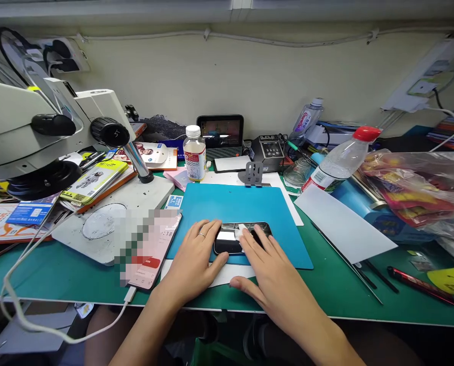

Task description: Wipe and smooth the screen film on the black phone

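Blue is the mat (207,203) that lies near the front edge of the green worktop (413,310), about midway along it. On this mat, nearer to its front edge than to its back edge, lies a dark phone (227,246), flat, with a shiny surface upward. The left hand (194,259), with a ring on one finger, rests its fingers at the phone's left end; they are close together, the thumb apart, and one cannot tell whether they grip it. The right hand (267,264) has its fingers extended and a little spread, the thumb well away; the fingertips touch a small white piece (239,232) upon the phone. Left of the mat, by the worktop's front edge, lies a second phone (156,249) with lit screen, a white cable (130,295) plugged into it. Toward the right front corner lie tweezers (364,281) and a red tool (421,285).
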{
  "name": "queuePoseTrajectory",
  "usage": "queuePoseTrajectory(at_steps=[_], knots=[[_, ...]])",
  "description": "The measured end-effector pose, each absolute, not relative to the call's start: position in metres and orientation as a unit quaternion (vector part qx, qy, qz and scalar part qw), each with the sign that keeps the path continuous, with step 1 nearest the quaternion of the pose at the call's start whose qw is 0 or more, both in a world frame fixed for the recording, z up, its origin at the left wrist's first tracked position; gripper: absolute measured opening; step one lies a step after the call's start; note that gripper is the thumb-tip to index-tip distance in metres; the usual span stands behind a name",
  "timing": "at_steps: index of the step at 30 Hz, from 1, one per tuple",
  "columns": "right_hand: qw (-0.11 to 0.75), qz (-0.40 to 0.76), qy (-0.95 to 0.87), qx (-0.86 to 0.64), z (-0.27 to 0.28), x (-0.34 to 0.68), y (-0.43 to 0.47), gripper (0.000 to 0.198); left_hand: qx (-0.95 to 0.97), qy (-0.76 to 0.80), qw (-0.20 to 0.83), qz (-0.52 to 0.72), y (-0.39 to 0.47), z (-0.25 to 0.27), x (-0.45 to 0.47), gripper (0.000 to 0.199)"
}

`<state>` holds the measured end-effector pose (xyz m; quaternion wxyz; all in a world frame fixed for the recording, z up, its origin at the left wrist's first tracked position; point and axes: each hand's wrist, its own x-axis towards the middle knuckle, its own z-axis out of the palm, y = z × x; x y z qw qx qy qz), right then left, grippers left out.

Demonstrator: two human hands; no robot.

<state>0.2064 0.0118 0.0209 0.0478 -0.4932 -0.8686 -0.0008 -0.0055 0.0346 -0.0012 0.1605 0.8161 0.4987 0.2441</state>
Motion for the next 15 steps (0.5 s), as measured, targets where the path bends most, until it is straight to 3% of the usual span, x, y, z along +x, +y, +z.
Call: queuePoseTrajectory(at_steps=[7, 15], knots=[[0.06, 0.071, -0.88, -0.465, 0.024, 0.179, 0.019, 0.09, 0.808, 0.507, 0.175, 0.243, 0.034, -0.007, -0.008, 0.068], [0.107, 0.135, -0.891, -0.421, 0.027, 0.167, 0.018, 0.07, 0.794, 0.507, 0.212, 0.26, 0.035, -0.012, -0.013, 0.077]])
